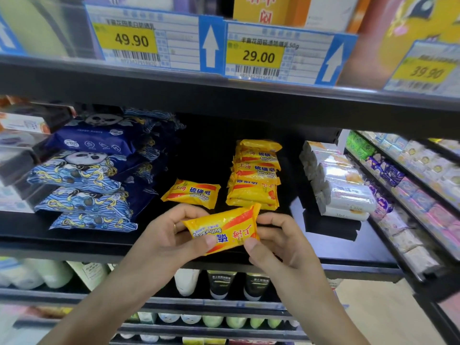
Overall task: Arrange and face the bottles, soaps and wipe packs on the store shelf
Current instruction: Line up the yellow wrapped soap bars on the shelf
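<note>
The black shelf [348, 245] carries stacked blue wipe packs [82, 175] at the left, a pile of yellow soaps [255, 175] in the middle with one lone soap bar [191, 194] lying left of it, and white soap boxes [341, 185] at the right. Nearer, just above the shelf's front edge, both hands pinch one yellow soap pack [224, 230], its print upside down. The left hand [169, 235] has its thumb on the face and fingers curled behind; the right hand [278, 242] grips the other end.

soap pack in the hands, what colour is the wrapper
Yellow with an orange-red stripe, on the soap pack; head view.

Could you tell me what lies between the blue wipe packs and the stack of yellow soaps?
One loose yellow soap lies flat on the dark shelf there, in the head view.
</note>
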Demonstrator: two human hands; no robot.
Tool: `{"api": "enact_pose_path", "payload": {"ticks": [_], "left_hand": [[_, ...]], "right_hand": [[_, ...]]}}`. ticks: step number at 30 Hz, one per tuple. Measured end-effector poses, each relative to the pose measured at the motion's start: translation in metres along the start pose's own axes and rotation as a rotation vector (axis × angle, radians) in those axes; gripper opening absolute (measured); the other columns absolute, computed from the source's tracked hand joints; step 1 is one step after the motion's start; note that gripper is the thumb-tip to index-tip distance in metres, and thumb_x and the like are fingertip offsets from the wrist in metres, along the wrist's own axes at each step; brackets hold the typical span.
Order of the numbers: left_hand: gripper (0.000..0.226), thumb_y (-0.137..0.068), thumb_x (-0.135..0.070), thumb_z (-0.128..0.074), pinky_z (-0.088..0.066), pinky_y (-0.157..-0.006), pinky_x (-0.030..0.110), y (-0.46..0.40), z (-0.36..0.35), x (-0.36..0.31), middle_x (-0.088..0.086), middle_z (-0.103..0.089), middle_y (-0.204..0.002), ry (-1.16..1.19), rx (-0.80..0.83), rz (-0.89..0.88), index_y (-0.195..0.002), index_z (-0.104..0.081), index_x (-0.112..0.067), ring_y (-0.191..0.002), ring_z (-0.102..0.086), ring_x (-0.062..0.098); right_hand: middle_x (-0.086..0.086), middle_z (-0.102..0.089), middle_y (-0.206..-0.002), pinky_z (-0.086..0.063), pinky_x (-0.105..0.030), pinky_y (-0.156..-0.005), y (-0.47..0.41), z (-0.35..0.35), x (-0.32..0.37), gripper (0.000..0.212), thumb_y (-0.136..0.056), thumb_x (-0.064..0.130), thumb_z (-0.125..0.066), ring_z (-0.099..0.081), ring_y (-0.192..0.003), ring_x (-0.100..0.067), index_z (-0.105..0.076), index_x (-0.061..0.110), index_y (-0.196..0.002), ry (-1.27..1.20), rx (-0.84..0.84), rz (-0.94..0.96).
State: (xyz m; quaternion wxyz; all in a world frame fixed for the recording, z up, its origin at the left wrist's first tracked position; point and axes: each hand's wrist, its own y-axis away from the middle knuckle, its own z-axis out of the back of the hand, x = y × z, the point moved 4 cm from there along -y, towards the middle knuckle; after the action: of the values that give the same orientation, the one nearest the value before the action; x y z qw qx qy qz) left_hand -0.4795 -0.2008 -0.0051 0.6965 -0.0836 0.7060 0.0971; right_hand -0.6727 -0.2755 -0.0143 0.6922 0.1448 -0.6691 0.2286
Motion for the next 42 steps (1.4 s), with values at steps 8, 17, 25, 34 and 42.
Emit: {"api": "enact_pose_path", "payload": {"ticks": [8,17,25,34,42], "left_hand": [[0.025,-0.084,-0.012,-0.079,-0.054,-0.088,0.033,0.005,-0.004,-0.006,0.001,-0.074,-0.108,-0.201,0.005,-0.181,-0.1,-0.07,-0.029,-0.101,-0.071,0.018],[0.028,-0.078,-0.016,-0.078,-0.047,-0.099,0.034,0.005,-0.005,-0.008,-0.011,-0.075,-0.117,-0.245,-0.051,-0.255,-0.095,-0.067,-0.035,-0.117,-0.066,0.01],[0.022,-0.083,-0.021,-0.081,-0.059,-0.083,0.03,-0.002,-0.014,0.001,0.003,-0.077,-0.106,-0.112,0.045,-0.14,-0.097,-0.07,-0.034,-0.097,-0.075,0.021],[0.037,-0.081,-0.022,-0.074,-0.058,-0.078,0.018,-0.016,-0.02,0.007,-0.003,-0.076,-0.112,-0.078,0.341,-0.022,-0.117,-0.067,-0.018,-0.1,-0.075,0.015],[0.017,-0.094,-0.01,-0.067,-0.059,-0.09,0.026,-0.009,-0.063,0.009,-0.004,-0.078,-0.103,-0.132,0.572,-0.101,-0.108,-0.072,-0.019,-0.099,-0.074,0.009]], "right_hand": [[0.009,-0.071,-0.114,-0.061,-0.048,-0.085,0.004,-0.004,0.009,0.033,-0.096,0.015,-0.068,-0.068,-0.101,-0.019,-0.067,0.044,-0.113,0.077,-0.043,0.171],[-0.006,-0.067,-0.105,-0.053,-0.023,-0.075,0.007,-0.004,0.013,0.03,-0.092,0.006,-0.073,-0.068,-0.092,-0.02,-0.073,0.032,-0.108,0.014,-0.037,0.247],[0.0,-0.072,-0.116,-0.059,-0.032,-0.085,0.004,-0.003,0.003,0.046,-0.084,0.021,-0.081,-0.071,-0.105,-0.018,-0.064,0.032,-0.125,-0.122,-0.067,0.044],[-0.01,-0.077,-0.108,-0.06,-0.043,-0.091,0.035,-0.021,0.001,0.033,-0.079,0.026,-0.085,-0.074,-0.104,-0.03,-0.073,0.02,-0.108,-0.292,-0.353,-0.156],[-0.013,-0.077,-0.104,-0.053,-0.061,-0.095,0.158,0.011,-0.034,0.016,-0.089,0.014,-0.07,-0.074,-0.095,-0.037,-0.071,0.014,-0.104,-0.272,-1.001,-0.325]]}}
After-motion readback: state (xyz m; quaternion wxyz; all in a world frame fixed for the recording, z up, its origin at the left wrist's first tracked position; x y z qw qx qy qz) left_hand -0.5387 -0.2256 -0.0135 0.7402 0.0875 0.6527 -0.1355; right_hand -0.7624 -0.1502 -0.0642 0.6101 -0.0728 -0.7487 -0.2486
